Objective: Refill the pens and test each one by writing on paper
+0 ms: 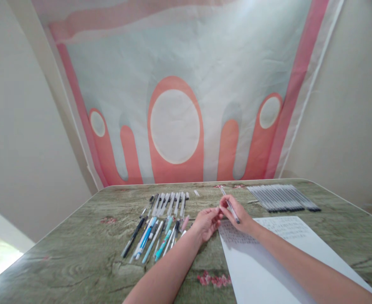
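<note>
We take the sheet of paper (255, 272) as our landmark; it lies flat on the wood-patterned tabletop (87, 253), with lines of dark handwriting across its far part and its near part plain white.

We find the right hand (238, 215) over the far left corner of the sheet, its fingers clamped on a slim pen (231, 208). The pen is pale along the barrel with a dark end; it slants across the hand, the dark end nearer the sheet and the other end pointing past the sheet's far edge.

We note the left hand (207, 223) just left of the same corner, fingers curled, its thumb and fingertips close together and meeting the right hand's fingertips. We cannot tell whether anything sits between them.

Beyond the sheet's far edge we record a neat row of clear-barrelled pens (282, 197), their dark ends facing the sheet. Well to the left of the sheet lies a group of mixed pens (157, 238), among them blue, turquoise and black ones; behind these, farther out than the sheet, is a row of whitish pens (171, 204).
</note>
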Available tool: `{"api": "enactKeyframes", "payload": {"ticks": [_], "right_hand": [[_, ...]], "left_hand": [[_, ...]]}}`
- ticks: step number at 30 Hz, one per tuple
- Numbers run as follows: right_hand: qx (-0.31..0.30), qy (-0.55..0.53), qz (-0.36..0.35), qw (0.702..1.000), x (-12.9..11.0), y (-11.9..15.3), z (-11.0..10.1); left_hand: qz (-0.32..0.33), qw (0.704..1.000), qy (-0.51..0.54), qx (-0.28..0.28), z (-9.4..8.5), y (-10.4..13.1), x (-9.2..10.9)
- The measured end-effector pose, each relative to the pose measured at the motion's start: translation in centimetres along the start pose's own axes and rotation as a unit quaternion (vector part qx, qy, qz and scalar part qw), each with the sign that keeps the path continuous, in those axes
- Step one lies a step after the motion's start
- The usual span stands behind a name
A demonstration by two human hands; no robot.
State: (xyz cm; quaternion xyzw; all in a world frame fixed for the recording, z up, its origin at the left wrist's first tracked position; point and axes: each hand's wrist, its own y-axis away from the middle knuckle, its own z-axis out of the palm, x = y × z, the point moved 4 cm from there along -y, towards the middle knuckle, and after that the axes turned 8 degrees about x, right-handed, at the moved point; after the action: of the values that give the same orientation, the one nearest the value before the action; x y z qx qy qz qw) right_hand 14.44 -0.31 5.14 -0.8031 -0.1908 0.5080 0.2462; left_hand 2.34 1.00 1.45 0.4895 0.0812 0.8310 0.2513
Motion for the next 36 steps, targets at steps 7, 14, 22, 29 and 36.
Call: {"api": "enactKeyframes", "payload": {"ticks": [7, 14, 22, 29, 36], "right_hand": [[0.007, 0.014, 0.004, 1.000, 0.45, 0.11, 0.01], [0.016, 0.023, 0.003, 1.000, 0.72, 0.22, 0.05], [0.035, 0.059, -0.032, 0.997, 0.60, 0.40, 0.16], [0.042, 0.119, -0.093, 0.988, 0.18, 0.63, 0.35], [0.051, 0.133, -0.114, 0.983, -0.03, 0.75, 0.41]], "left_hand": [[0.037, 0.998, -0.031, 0.030, -0.28, -0.15, 0.13], [0.063, 0.995, -0.064, 0.048, -0.24, 0.22, 0.41], [0.095, 0.991, -0.081, 0.057, -0.14, 0.31, 0.52], [0.107, 0.989, -0.083, 0.058, -0.03, 0.37, 0.41], [0.116, 0.988, -0.091, 0.052, -0.11, 0.14, 0.27]]}}
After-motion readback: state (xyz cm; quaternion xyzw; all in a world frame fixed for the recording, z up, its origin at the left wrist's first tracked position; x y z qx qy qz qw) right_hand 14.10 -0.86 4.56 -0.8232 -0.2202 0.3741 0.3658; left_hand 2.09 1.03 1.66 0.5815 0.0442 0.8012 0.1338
